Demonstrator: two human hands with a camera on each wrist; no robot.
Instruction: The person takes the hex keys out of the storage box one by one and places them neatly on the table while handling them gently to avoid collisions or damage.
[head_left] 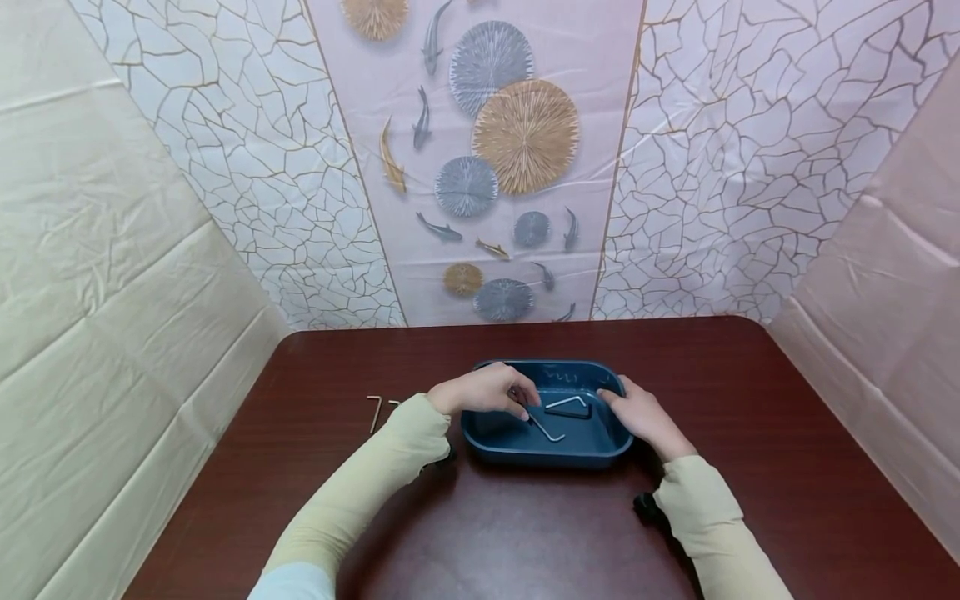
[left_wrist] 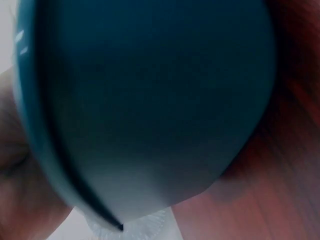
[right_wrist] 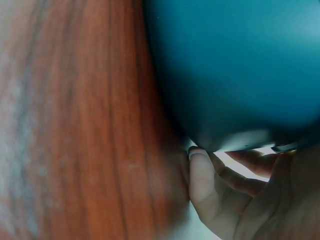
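Note:
A blue tray [head_left: 547,457] with rounded corners rests on the table. My left hand [head_left: 491,390] reaches over its left side, thumb and fingertips pinching one end of a silver hex key [head_left: 546,429] whose bent end points down to the tray floor. Another silver hex key [head_left: 566,402] lies inside, farther right. At the tray's right end my right hand [head_left: 645,417] grips the rim, thumb over the edge and fingers outside. The right wrist view shows the fingers [right_wrist: 202,175] against the tray's outer wall [right_wrist: 235,75]. In the left wrist view, the tray wall [left_wrist: 160,100] hides the fingertips.
On the table left of the tray lies a hex key [head_left: 375,412], with a second hex key [head_left: 393,402] partly covered by the left sleeve [head_left: 375,475]. The dark red-brown table [head_left: 525,533] ends at a patterned cloth backdrop [head_left: 502,250], with pale cloth on both sides.

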